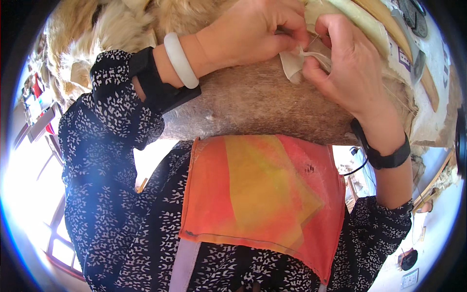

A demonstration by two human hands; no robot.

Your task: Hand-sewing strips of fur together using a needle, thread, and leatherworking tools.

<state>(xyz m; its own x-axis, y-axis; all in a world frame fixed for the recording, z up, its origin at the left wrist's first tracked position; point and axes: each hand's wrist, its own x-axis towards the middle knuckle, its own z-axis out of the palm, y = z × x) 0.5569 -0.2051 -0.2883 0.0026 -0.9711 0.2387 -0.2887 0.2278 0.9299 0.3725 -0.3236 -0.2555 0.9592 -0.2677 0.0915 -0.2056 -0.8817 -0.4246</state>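
Note:
Both my hands work close together over the far part of the brown wooden surface (253,107). A small off-white piece of thin, soft material (291,65), cloth or hide, lies gathered between them, with a fine thread-like line near the fingers. My left hand (258,36), a white bangle at its wrist, has its fingertips pinched on one side of it. The curled thumb and fingers of my right hand (350,63) grip the other side. Whether a needle is among the fingers is too small to tell.
Tan and cream fur (121,29) is heaped at the far left. Beyond my right hand lie a curved wooden piece (372,12) and a wooden-handled blade (428,87) on a pale sheet. An orange and yellow cloth (258,190) hangs at my front, below the surface's near edge.

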